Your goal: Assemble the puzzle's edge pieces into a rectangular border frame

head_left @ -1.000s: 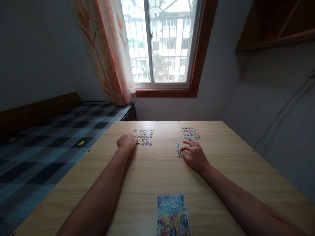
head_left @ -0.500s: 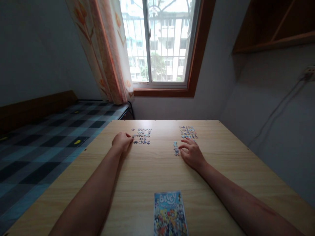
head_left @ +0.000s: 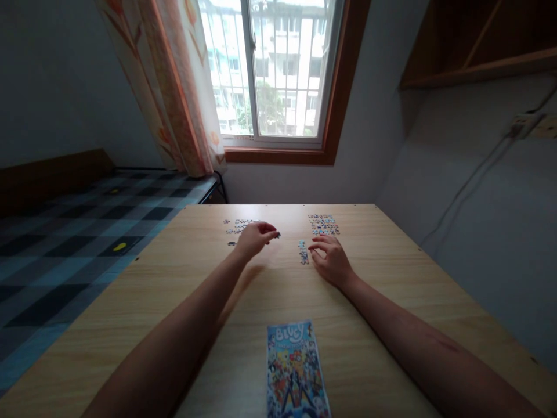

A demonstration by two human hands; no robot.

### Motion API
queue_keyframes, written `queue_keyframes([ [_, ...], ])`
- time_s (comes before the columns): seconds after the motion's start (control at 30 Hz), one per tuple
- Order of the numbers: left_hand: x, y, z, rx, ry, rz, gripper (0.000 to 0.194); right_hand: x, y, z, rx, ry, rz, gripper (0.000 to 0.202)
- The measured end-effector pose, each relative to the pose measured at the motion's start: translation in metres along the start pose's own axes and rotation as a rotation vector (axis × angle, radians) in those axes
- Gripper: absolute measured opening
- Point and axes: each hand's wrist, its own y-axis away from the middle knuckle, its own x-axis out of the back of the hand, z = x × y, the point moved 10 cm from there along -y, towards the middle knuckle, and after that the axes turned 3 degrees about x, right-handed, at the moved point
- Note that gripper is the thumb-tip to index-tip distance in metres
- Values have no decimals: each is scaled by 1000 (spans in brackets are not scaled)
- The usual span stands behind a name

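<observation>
A short blue cardboard jigsaw strip [head_left: 303, 253] looked joined beside the loosely spread right fingers [head_left: 322, 238]; the left fingers [head_left: 268, 227] pinched a small dark jigsaw piece [head_left: 278, 235]; multicoloured pieces [head_left: 324, 227] lay in separate rows.

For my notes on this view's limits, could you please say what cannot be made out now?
Head view:
- left group of pieces: partly hidden by the left hand
- design on the held piece: too small
- Bluey sheet: bottom cut off by the picture edge
</observation>
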Motion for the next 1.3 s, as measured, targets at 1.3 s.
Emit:
queue_keyframes([
  [1.3,-92,49,7,-97,177,-219,24,7,4,-36,232,-80,-202,11],
])
